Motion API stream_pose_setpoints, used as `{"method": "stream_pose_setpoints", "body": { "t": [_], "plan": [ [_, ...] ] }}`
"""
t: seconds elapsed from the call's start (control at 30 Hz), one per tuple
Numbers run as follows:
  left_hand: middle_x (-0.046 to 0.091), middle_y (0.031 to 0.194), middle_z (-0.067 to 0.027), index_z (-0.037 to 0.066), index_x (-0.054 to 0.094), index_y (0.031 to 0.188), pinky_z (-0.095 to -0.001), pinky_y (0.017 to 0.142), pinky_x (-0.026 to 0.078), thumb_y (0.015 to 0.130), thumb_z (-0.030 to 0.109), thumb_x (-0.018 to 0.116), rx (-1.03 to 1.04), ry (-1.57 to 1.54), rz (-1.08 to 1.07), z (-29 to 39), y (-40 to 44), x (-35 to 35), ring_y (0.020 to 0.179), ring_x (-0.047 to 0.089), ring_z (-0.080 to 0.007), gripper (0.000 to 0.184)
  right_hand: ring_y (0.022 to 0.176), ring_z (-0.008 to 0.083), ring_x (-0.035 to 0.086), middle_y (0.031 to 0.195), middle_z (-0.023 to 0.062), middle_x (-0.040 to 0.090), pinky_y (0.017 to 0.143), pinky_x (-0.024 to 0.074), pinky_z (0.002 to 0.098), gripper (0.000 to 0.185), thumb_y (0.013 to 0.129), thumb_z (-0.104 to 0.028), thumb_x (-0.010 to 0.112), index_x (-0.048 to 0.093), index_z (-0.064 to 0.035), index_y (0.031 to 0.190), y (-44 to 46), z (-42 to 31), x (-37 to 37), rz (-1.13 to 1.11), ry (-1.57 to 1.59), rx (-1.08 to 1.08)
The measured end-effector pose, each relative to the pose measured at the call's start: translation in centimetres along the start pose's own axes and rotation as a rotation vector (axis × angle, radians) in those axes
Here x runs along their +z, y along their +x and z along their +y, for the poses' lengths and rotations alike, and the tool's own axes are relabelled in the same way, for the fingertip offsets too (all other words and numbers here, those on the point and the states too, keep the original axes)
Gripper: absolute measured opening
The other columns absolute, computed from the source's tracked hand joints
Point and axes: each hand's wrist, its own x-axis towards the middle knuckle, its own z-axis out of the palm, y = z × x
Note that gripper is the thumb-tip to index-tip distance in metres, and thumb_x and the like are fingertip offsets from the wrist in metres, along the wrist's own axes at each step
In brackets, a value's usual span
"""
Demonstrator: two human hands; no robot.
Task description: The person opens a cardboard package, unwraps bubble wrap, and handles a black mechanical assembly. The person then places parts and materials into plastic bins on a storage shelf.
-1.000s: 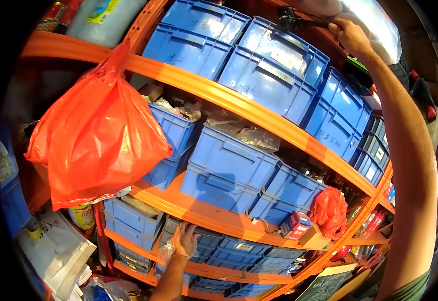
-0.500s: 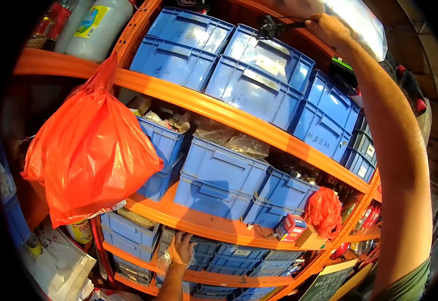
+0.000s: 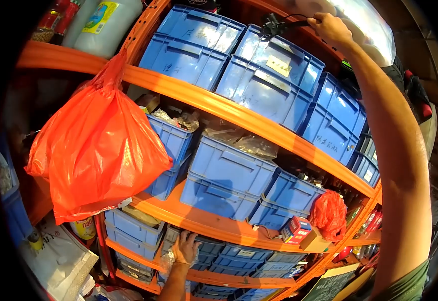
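High on the right, my right hand [image 3: 333, 29] is closed around the thin end of a black lever assembly [image 3: 275, 25]. Its bulkier part points left, in front of the top row of blue bins [image 3: 279, 47]. Down low, my left hand [image 3: 185, 249] is against the front of a grey bin [image 3: 206, 247], its fingers bent and pointing up. Crumpled clear plastic wrap [image 3: 167, 262] shows on both sides of that hand and seems held in it. The palm is hidden.
A large red plastic bag [image 3: 98, 150] hangs from the orange shelf beam [image 3: 194, 98] on the left. Stacked blue bins [image 3: 229, 163] fill the middle shelf, beside a small red-and-blue box [image 3: 295, 229] and a crumpled red bag [image 3: 328, 214]. White rolls in clear plastic [image 3: 367, 30] sit above.
The view has shifted slightly, so the shelves and bins appear a little further right. Both hands keep nearly the same pose, the right one still gripping the black lever assembly.
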Motion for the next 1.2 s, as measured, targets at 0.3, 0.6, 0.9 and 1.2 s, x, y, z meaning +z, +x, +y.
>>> {"method": "stream_pose_setpoints", "body": {
  "t": [0.3,0.6,0.9,1.2],
  "plan": [
    [0.056,0.116,-0.0132,0.009,0.066,0.106,-0.0496,0.071,0.051,0.084,0.021,0.07,-0.021,0.052,0.001,-0.2,-0.3,0.1,0.094,0.056,-0.0387,0.026,0.097,0.0257,0.067,0.106,0.0106,0.07,0.09,0.0515,0.0397,0.043,0.098,-0.046,0.05,0.064,-0.0159,0.126,1.9,-2.1,-1.1,-0.164,0.054,0.172],
    [0.053,0.115,-0.0134,0.009,0.064,0.108,-0.0495,0.075,0.05,0.083,0.022,0.07,0.005,0.111,-0.015,0.3,0.1,-0.5,0.096,0.055,-0.039,0.029,0.11,0.0299,0.064,0.119,0.0134,0.066,0.094,0.0501,0.043,0.044,0.098,-0.047,0.049,0.062,-0.0177,0.128,2.6,-6.9,-0.3,-0.013,0.03,0.183],
    [0.05,0.116,-0.0148,0.007,0.063,0.107,-0.0513,0.078,0.049,0.084,0.019,0.069,-0.005,0.072,-0.027,0.5,0.3,-0.7,0.095,0.054,-0.0413,0.026,0.106,0.0289,0.065,0.116,0.0111,0.068,0.091,0.0514,0.0448,0.043,0.098,-0.049,0.047,0.063,-0.0221,0.126,2.8,-7.5,0.1,0.054,-0.02,0.061],
    [0.051,0.114,-0.0154,0.006,0.062,0.107,-0.0526,0.078,0.048,0.082,0.017,0.069,-0.061,0.022,-0.067,1.3,0.6,-1.3,0.095,0.053,-0.0416,0.028,0.104,0.0312,0.066,0.112,0.0113,0.069,0.088,0.0515,0.0459,0.038,0.097,-0.047,0.05,0.067,-0.0208,0.119,-0.6,-5.9,0.5,0.055,0.036,0.164]
  ]
}}
